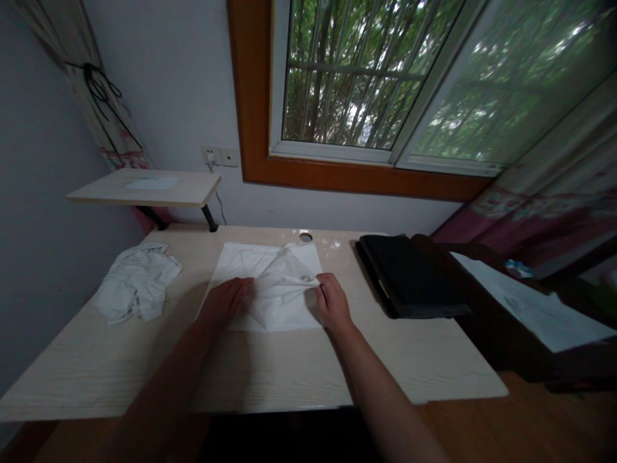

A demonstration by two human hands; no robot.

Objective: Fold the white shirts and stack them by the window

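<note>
A thin white cloth, creased and partly folded, is held a little above the desk between my two hands. My left hand has its fingers pressed together on the cloth's left edge. On the other side, my right hand pinches the right edge between thumb and fingers, pulling up a crease there. Beneath the cloth lies a flat white sheet, its corners showing around it; whether it is paper or fabric I cannot tell.
A crumpled white cloth lies at the left of the desk. A raised shelf stands at the back left. Black folders are stacked at the right, beside a dark surface with a large white sheet.
</note>
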